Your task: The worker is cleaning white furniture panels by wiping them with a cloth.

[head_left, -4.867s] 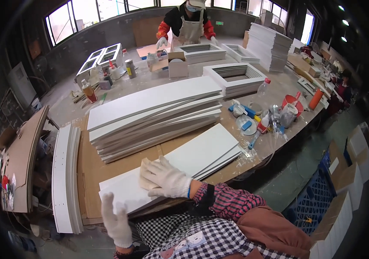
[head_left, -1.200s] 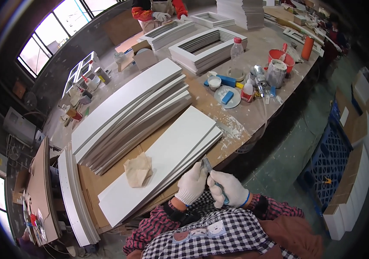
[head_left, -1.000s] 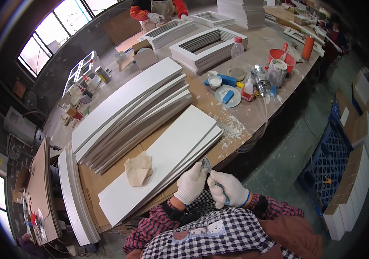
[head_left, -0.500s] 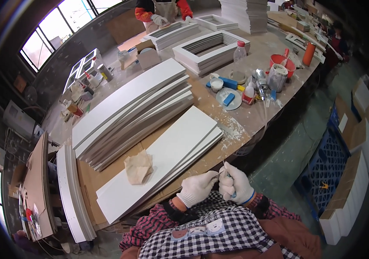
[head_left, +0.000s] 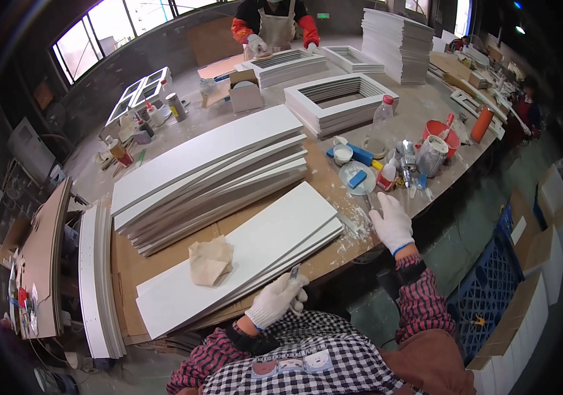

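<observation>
My left hand [head_left: 277,303], in a white knit glove, is closed around a small slim tool [head_left: 294,270] whose dark grey-blue end sticks up past the fingers; its kind is unclear. It is beside the near edge of a low stack of white boards [head_left: 275,240]. A crumpled beige cloth [head_left: 211,261] rests on the top board. My right hand [head_left: 392,224], gloved too, reaches over the table's right edge with thumb and forefinger apart. Just beyond its fingertips is a round pale plate [head_left: 364,187] with a blue block [head_left: 357,179] on it.
A taller stack of white boards [head_left: 209,158] stands behind the low one. White frames [head_left: 308,118] are piled farther back. Bottles, a red bucket [head_left: 451,139] and a small white cup [head_left: 343,155] crowd the right side. Across the table a person [head_left: 275,29] works. A blue crate [head_left: 482,306] is at right.
My hands were together at the table's near edge and have parted. My right hand has moved forward toward the plate. The slim tool now shows in my left hand. The view has shifted.
</observation>
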The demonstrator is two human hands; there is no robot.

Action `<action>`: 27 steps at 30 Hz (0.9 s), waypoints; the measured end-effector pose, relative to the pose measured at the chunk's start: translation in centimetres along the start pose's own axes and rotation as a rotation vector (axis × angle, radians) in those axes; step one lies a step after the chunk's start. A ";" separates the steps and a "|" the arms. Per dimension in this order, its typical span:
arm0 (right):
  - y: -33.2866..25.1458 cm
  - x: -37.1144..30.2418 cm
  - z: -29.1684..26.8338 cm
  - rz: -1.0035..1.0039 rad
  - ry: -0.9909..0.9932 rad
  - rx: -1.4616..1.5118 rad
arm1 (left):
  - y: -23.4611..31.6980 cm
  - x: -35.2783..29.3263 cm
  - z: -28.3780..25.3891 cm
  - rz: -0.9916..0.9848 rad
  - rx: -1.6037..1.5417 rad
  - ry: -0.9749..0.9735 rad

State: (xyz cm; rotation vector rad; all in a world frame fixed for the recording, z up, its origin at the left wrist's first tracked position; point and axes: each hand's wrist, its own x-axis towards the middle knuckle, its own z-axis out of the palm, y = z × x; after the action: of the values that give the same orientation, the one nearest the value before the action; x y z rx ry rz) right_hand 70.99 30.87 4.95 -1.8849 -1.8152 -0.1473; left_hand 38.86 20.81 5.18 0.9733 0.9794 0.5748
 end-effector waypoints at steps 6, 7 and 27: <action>-9.7 -7.4 -3.7 -0.066 -0.782 0.843 | 2.2 -0.8 0.5 -0.041 0.057 -0.033; -10.7 -9.0 -2.7 0.068 -0.872 1.041 | 3.4 -1.0 1.4 -0.078 0.225 -0.102; -6.7 -1.6 -4.2 0.421 -0.654 0.970 | 5.5 -1.0 -5.4 0.354 1.677 0.659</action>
State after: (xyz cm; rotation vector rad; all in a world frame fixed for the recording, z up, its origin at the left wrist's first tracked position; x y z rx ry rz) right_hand 65.53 27.43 9.85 -1.5598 -1.3354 1.3689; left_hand 33.64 24.87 9.32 2.5654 1.9424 0.2391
